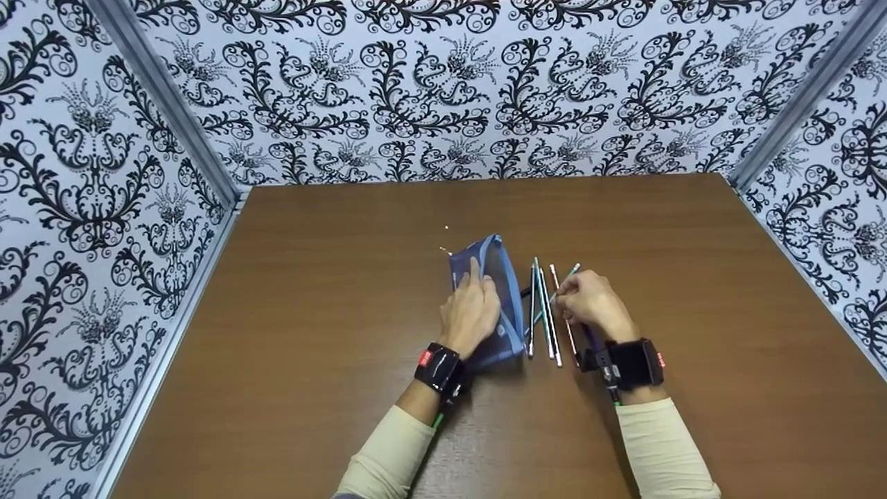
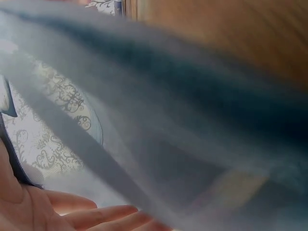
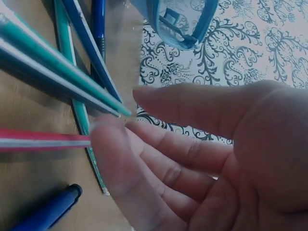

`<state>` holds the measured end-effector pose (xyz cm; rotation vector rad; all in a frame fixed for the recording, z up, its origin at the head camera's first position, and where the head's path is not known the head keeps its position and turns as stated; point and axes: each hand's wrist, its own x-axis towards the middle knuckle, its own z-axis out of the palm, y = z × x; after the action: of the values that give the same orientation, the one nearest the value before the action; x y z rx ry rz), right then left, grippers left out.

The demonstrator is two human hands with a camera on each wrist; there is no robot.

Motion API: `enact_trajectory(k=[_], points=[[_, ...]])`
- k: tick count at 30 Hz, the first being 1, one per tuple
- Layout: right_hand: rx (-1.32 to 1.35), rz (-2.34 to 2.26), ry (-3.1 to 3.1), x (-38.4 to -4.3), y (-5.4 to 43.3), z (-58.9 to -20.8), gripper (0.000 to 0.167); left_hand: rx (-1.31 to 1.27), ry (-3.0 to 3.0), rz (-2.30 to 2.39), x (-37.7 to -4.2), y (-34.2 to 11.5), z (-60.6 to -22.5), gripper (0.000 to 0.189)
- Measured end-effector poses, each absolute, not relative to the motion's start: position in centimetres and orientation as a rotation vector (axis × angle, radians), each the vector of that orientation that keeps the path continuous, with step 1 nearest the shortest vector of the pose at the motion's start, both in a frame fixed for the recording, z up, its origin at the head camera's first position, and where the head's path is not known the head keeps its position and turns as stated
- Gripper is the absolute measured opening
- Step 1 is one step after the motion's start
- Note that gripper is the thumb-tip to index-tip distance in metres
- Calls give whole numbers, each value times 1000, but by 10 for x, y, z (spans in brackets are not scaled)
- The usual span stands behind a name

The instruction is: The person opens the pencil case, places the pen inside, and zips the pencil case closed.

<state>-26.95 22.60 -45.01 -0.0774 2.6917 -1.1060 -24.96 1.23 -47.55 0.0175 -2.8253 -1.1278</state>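
A blue mesh zip pouch [image 1: 497,348] lies on the table with its mouth gaping to the right. My left hand [image 1: 471,312] rests on its left side, the index finger stretched along the fabric. Blurred mesh fills most of the left wrist view, and straight fingers [image 2: 101,216] show below it. To the right of the pouch lie several pencils [image 1: 545,319]. My right hand [image 1: 589,301] is over their right side. In the right wrist view, its thumb and index finger stand apart near the tips of a teal pencil [image 3: 67,67] and a red pencil [image 3: 43,142].
A blue pen [image 3: 53,207] lies below the red pencil in the right wrist view. Another dark blue pen [image 3: 98,29] is near the pouch. The brown table [image 1: 312,312] is bordered by patterned walls [image 1: 443,90] at the back and sides.
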Motion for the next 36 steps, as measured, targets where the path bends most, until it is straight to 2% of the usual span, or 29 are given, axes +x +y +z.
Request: enact_trajectory(k=[7, 18, 30, 36], points=[[36, -1055, 2709, -269, 227, -453, 8, 5, -2879, -1132, -251, 11, -473, 57], [102, -968, 2734, -271, 223, -456, 12, 50, -2874, -1205, -254, 9, -470, 58], [55, -849, 2873, -270, 222, -460, 7, 67, -2785, -1259, -255, 12, -467, 58], [37, -814, 2905, -271, 222, -463, 10, 78, -2790, -1269, -254, 12, -468, 58]])
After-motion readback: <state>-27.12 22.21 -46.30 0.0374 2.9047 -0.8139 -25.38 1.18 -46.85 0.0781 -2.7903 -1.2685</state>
